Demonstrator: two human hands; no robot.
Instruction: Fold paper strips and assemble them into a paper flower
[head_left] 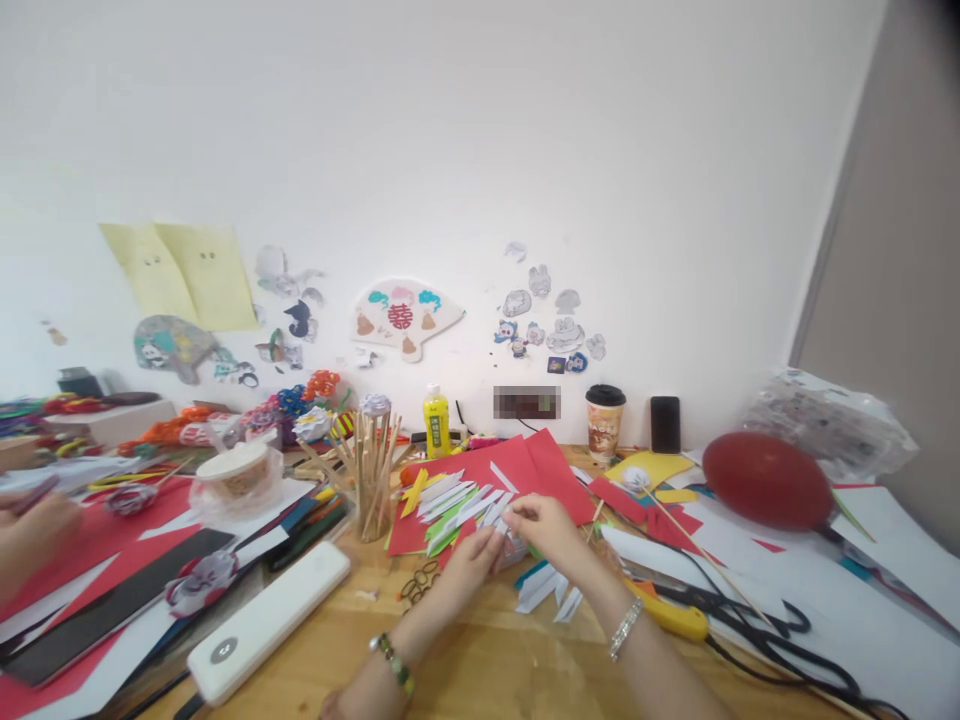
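My left hand [474, 562] and my right hand [546, 530] meet above the wooden table [465, 660], fingers bent and close together around a small piece of white paper [504, 524]. Just behind them, folded strips of white, green and yellow paper [450, 503] lie in a row on red paper [536, 475]. More folded white and blue pieces [546, 588] rest below my right hand. Dark rubber bands [420, 582] are to the left of my left hand. My fingertips partly hide the paper between them.
Wooden sticks [373, 470] stand in a holder, beside a yellow bottle [436, 422]. A cup [604, 425], a red balloon [766, 480], a yellow-handled tool [671, 612] and black scissors [750, 625] are on the right. Leftward lie a white device [270, 620] and another person's hand [37, 535].
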